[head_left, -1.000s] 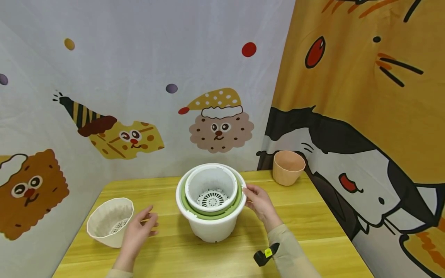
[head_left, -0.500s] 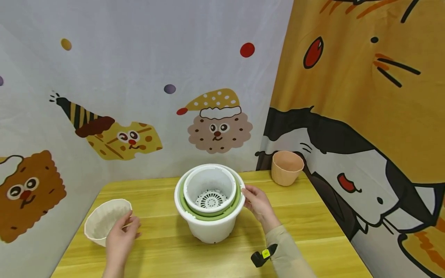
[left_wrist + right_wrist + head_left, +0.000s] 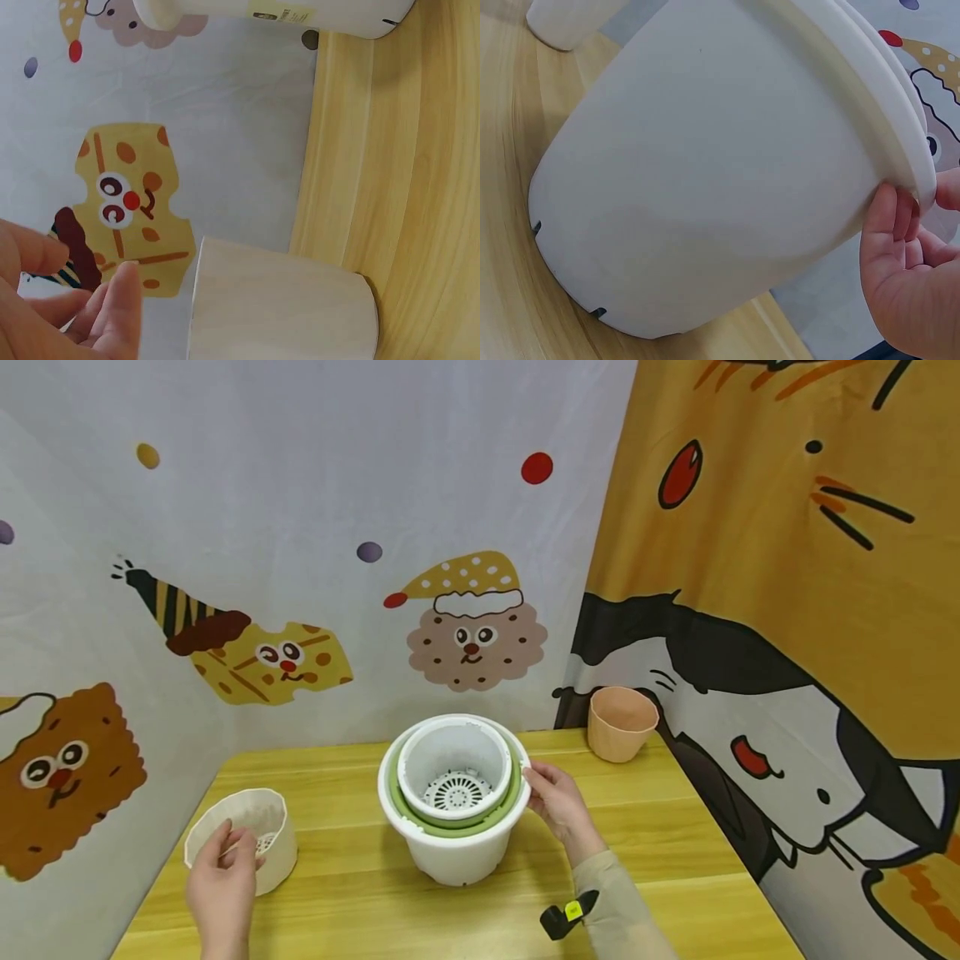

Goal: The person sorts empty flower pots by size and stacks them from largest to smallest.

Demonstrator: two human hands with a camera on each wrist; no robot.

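Note:
A stack of nested flowerpots stands mid-table: a large white flowerpot (image 3: pixel 459 862) outside, a green pot (image 3: pixel 453 832) within it, and a smaller white pot (image 3: pixel 453 747) with a slotted bottom innermost. My right hand (image 3: pixel 558 803) pinches the right side of the large pot's rim, thumb on one side and fingers beneath the lip in the right wrist view. On the left, a cream pot (image 3: pixel 277 862) stands upright. My left hand (image 3: pixel 222 883) is over its near rim, hiding part of it. In the left wrist view, thumb and fingers (image 3: pixel 120 315) are apart with nothing between them.
A peach pot (image 3: pixel 619 735) stands at the table's back right corner. Wooden table top (image 3: pixel 375 918) lies between the cream pot and the stack. Printed cloth (image 3: pixel 300 485) hangs close behind and along both sides.
My left hand has moved left, from the cream pot's right side to over its near rim. The cream pot, tilted earlier, now stands upright. My right hand keeps its hold.

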